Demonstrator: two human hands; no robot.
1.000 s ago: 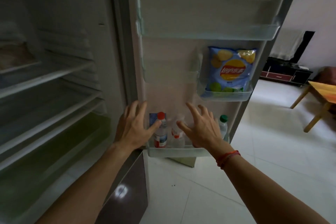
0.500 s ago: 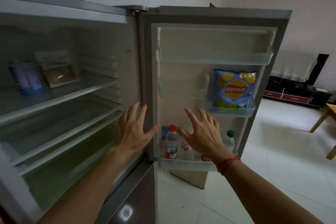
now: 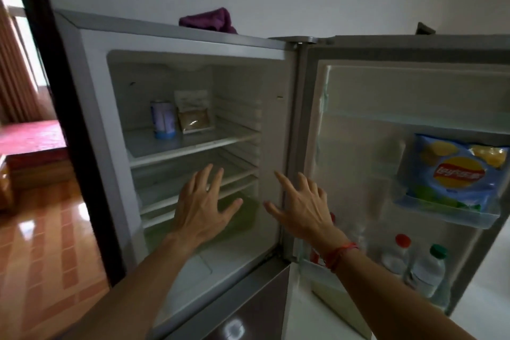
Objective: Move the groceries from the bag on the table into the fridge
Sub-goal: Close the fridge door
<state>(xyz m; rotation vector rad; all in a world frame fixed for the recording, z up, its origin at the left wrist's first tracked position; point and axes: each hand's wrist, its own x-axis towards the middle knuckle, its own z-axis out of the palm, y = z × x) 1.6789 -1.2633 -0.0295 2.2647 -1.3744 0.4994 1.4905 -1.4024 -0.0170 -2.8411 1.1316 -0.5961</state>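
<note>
Reaching toward the open fridge [image 3: 91, 119], both hands are spread and hold nothing. The left hand [image 3: 201, 207] hovers palm-forward in front of the lower shelves of the main compartment, fingers straight and fanned apart. The right hand [image 3: 300, 207] is raised just beside it, before the compartment's right wall near the hinge, its fingers likewise loose and splayed; a red string bracelet [image 3: 340, 252] circles that wrist. Whether either hand touches the fridge cannot be told. On the top shelf [image 3: 193, 146] stand a blue-and-white can [image 3: 162, 120] and, just to its right, a clear packet [image 3: 193, 116] of brownish contents leaning upright near the back wall. The door [image 3: 358, 146] is swung wide to the right. A blue bag of chips [image 3: 455, 171] sits upright in a small middle door bin [image 3: 447, 212]. Low in the door stand a red-capped bottle [image 3: 397, 254] and a green-capped bottle [image 3: 430, 270] side by side, with more red-topped items partly hidden behind the right forearm. A purple cloth [image 3: 209, 21] lies bunched on top of the fridge.
</note>
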